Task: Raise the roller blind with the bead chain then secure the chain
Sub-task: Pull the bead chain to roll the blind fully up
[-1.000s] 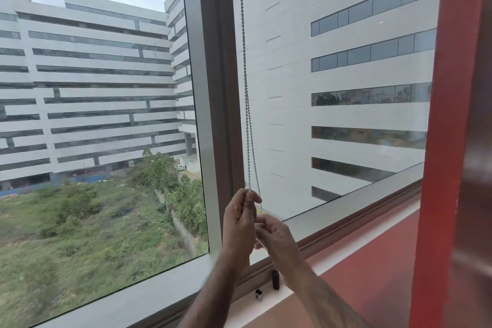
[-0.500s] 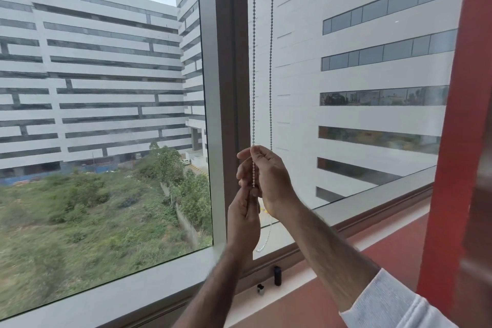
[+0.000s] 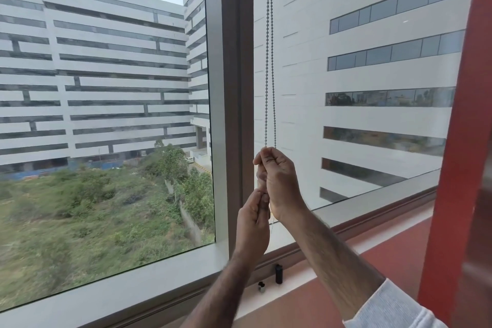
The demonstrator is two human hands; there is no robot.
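Note:
A grey bead chain (image 3: 267, 66) hangs as two strands in front of the right window pane, just right of the window's upright frame (image 3: 231, 88). My right hand (image 3: 279, 181) is closed on the chain at its upper grip, fingers curled over the strands. My left hand (image 3: 253, 224) sits directly below and pinches the chain between thumb and fingers. A loose bit of chain shows under my right wrist. The roller blind itself is out of view above.
A small black cylinder (image 3: 278, 273) and a small black-and-white piece (image 3: 261, 287) stand on the white sill (image 3: 298, 279) below my hands. A red column (image 3: 452, 141) rises at the right. Red floor lies beyond the sill.
Both hands have climbed the chain: a second ago they were together low near the sill, and now my right hand grips higher with my left hand under it.

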